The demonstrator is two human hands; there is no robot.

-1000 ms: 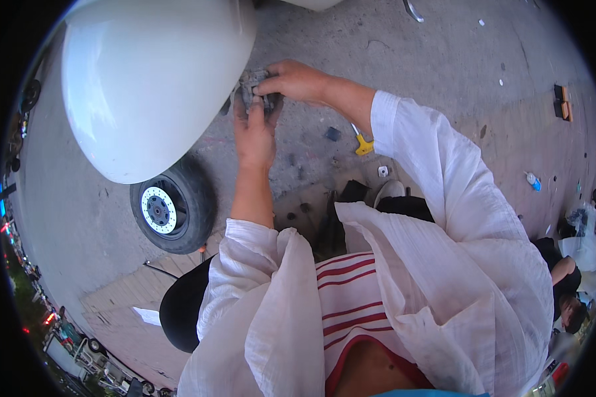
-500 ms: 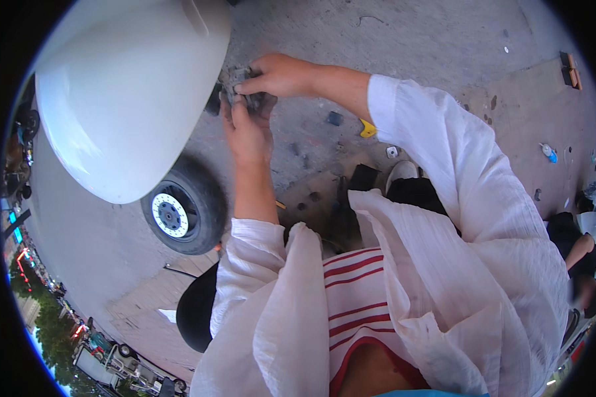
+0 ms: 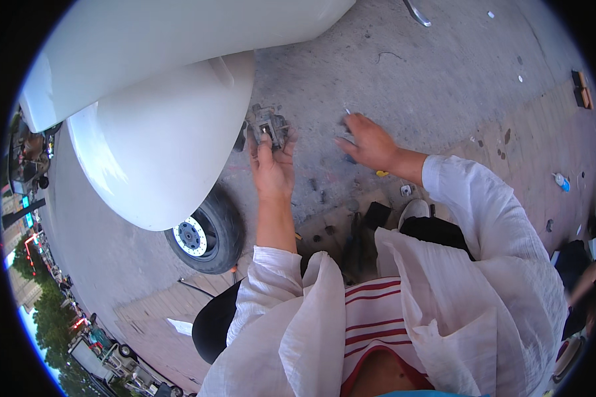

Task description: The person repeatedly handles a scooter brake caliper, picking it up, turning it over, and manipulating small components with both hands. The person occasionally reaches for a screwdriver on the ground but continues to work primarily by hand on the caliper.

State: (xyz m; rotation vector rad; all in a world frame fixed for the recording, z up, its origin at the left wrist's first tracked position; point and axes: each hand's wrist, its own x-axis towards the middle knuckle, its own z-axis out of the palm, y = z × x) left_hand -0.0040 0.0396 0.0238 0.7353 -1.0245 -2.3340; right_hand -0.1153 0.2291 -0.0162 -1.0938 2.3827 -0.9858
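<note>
My left hand [image 3: 271, 173] grips a dirty grey brake caliper [image 3: 270, 124] from below, its thumb pressed on the metal. The caliper is beside the lower edge of a large glossy white body panel [image 3: 159, 145]. Off to the right of it, my right hand [image 3: 372, 143] is in the air over the ground. A thin, pale, pin-like piece [image 3: 347, 111] sticks out at its curled fingers, with the thumb held apart. What kind of piece it is, I cannot make out. Below the panel lies a black-tyred wheel [image 3: 208, 231] with a drilled silver brake disc.
A yellow piece [image 3: 381, 173], a small square metal part [image 3: 405, 190] and a black flat piece [image 3: 377, 215] lie near my shoe [image 3: 414, 210]. Farther right are a blue-and-white bottle [image 3: 561, 182] and some brown blocks [image 3: 582, 89]. Another person's arm [image 3: 584, 281] shows at the right edge.
My right hand has come off the caliper and moved right, a thin pale piece at its fingers. The left hand keeps its grip. The whole view has shifted, showing more of the white bodywork.
</note>
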